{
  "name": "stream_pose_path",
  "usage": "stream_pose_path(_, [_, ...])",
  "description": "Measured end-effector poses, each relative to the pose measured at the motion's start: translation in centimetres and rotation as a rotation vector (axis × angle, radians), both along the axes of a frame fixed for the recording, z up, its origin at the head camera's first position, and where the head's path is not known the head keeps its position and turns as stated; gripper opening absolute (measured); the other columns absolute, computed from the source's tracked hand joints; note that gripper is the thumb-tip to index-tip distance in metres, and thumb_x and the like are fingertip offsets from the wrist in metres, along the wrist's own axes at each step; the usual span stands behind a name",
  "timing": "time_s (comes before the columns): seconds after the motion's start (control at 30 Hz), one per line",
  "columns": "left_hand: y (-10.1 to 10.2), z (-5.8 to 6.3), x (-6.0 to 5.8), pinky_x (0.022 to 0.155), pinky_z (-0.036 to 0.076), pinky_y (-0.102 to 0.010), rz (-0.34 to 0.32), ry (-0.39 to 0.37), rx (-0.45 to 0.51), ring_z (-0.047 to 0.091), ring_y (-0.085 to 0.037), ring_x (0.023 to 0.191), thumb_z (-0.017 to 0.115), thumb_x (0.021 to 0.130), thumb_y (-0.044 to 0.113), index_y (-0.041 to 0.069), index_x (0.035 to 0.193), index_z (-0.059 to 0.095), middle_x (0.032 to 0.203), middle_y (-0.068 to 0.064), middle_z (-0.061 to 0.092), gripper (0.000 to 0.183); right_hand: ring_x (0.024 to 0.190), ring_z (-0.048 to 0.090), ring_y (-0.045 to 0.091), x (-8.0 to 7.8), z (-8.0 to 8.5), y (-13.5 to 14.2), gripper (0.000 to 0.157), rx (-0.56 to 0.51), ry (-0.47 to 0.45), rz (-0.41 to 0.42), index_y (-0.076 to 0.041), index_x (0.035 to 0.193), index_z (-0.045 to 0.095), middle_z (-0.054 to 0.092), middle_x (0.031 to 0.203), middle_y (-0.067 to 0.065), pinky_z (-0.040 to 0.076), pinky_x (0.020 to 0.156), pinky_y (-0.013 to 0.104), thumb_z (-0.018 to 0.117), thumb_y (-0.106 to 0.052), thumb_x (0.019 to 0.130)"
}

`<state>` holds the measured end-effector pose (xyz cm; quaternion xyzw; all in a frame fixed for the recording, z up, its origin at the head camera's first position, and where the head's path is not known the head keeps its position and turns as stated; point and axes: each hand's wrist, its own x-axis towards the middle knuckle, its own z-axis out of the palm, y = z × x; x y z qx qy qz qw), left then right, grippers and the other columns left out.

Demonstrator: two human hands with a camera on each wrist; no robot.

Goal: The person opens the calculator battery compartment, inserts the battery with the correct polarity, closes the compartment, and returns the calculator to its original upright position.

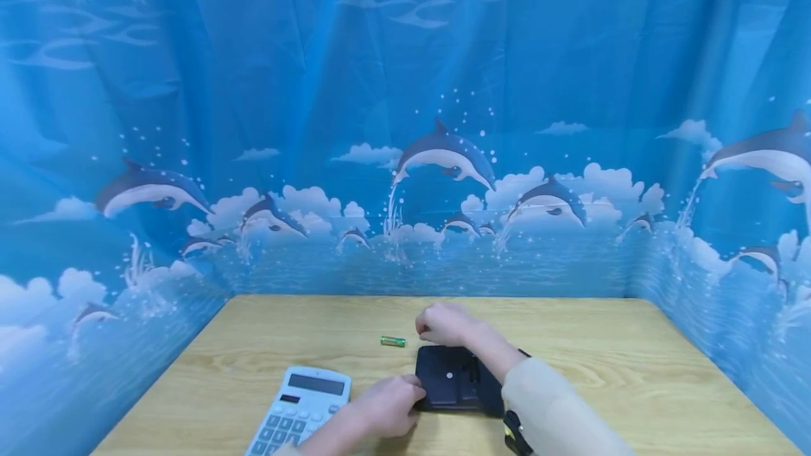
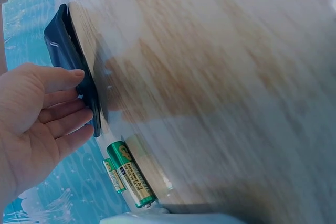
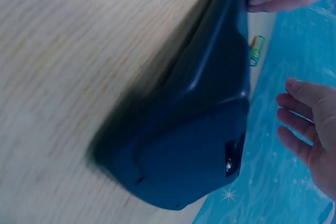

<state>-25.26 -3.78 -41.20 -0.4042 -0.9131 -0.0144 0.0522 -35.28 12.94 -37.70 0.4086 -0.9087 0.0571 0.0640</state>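
A black plastic device (image 1: 437, 371) lies on the table, its upper face showing a white dot and a dark slot. In the right wrist view its wedge-shaped body (image 3: 184, 150) has a recess with a shiny metal part. My left hand (image 1: 389, 403) holds the device's left end, thumb and fingertips at its edge. My right hand (image 1: 446, 324) hovers by the far edge; in the right wrist view its fingers (image 3: 294, 121) are loosely bent with nothing between them. A small green battery (image 1: 393, 341) lies beyond the device. The left wrist view also shows a larger green battery (image 2: 131, 177).
A white calculator (image 1: 304, 407) lies on the wooden table (image 1: 304, 322), left of my left forearm. A blue curtain (image 1: 355, 90) printed with dolphins surrounds the table at the back and sides. My right forearm crosses over the device's right part.
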Motion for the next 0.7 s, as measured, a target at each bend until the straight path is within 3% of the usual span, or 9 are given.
stream_pose_path(0.2, [0.1,0.0,0.0,0.07,0.048,-0.018,0.018,-0.045,-0.007,0.057,-0.002,0.081,0.069,0.076,0.014,0.01,0.099,0.07,0.091,0.006,0.061,0.023,0.066,0.056,0.004,-1.1,-1.1,-1.4,0.008,0.095,0.061,0.075,-0.016,0.082,0.071,0.064,0.076,-0.009,0.045,0.06,0.019,0.064,-0.014,0.086])
stream_pose_path(0.43, [0.0,-0.2,0.1,0.077,0.048,-0.019,0.021,-0.062,-0.011,0.059,-0.005,0.092,0.067,0.078,0.014,0.01,0.108,0.068,0.101,0.005,0.063,0.03,0.09,0.06,0.006,-1.8,-2.0,-1.8,0.015,0.164,0.006,0.085,-0.02,0.099,0.071,0.066,0.096,-0.008,0.048,0.078,0.022,0.066,-0.018,0.086])
stream_pose_path(0.7, [0.0,-0.2,0.0,0.079,0.048,-0.019,0.039,-0.085,-0.024,0.059,-0.005,0.094,0.068,0.079,0.016,0.01,0.111,0.067,0.105,0.004,0.063,0.032,0.086,0.061,0.007,-2.0,-2.5,-3.1,0.012,0.144,0.093,0.119,-0.018,0.093,0.072,0.067,0.091,-0.008,0.048,0.074,0.02,0.066,-0.014,0.083])
